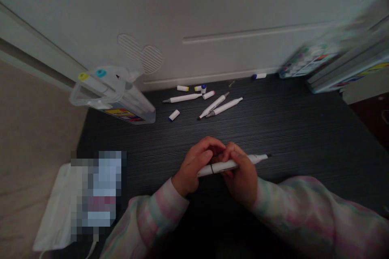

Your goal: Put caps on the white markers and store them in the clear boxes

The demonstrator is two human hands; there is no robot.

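Note:
A white marker (225, 166) with a dark ring lies slantwise across both of my hands, its uncapped dark tip pointing right. My left hand (194, 166) is closed around its left end, with thumb and fingers curled. Fingers of my right hand (241, 176) pinch the barrel nearer the exposed tip. The left end of the marker is hidden in my left palm. Beyond my hands lie three uncapped markers: one marker (185, 98) at the left and a crossed pair, a marker (212, 107) and another marker (226, 106).
Several loose caps, among them a blue-ended cap (174, 115) and a pink-ended cap (208, 95), lie on the dark tabletop (288, 125). A clear marker case (130, 107) stands left. A marker pack (310, 62) and another case (355, 68) stand right. A pixelated object (103, 190) lies left.

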